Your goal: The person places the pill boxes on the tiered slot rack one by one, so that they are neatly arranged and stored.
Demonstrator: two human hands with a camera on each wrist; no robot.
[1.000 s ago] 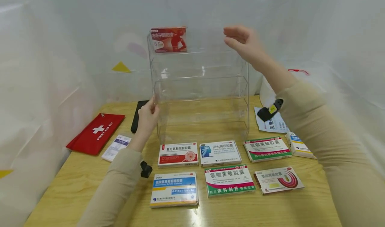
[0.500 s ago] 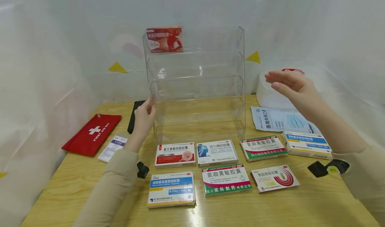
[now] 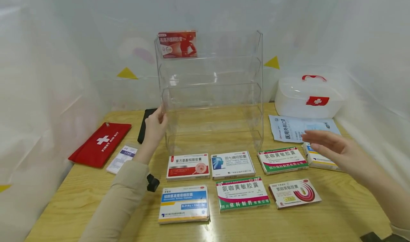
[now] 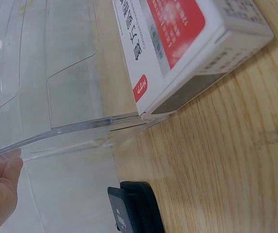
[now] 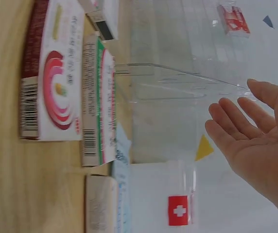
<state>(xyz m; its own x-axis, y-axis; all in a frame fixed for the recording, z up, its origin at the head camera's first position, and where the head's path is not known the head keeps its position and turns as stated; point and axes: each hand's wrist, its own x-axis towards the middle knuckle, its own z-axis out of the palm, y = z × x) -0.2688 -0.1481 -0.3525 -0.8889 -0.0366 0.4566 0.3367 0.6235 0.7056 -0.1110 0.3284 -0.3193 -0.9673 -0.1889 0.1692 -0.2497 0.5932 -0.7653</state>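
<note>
A clear acrylic tiered display rack (image 3: 211, 96) stands upright at the middle back. My left hand (image 3: 156, 124) pinches its left side edge; the left wrist view shows that hand (image 4: 2, 187) with thumb and fingers at the panel edge. On the top tier, at the left, leans a red medicine box (image 3: 178, 45). My right hand (image 3: 336, 153), fingers loosely extended and holding nothing, hovers over a blue-and-white box (image 3: 315, 156) and partly hides it. Palm and spread fingers of the right hand (image 5: 255, 126) show in the right wrist view.
Before the rack lie several medicine boxes, including a red-and-white box (image 3: 188, 166), a blue-head box (image 3: 232, 164) and a green-and-pink box (image 3: 242, 194). At left are a red first aid pouch (image 3: 100, 144) and black case (image 3: 145, 126); at right, a mask packet (image 3: 288, 128) and white first aid box (image 3: 307, 96).
My right hand has moved away from the rack's upper right, down and to the right, past the white first aid box. My left hand stays on the rack's edge.
</note>
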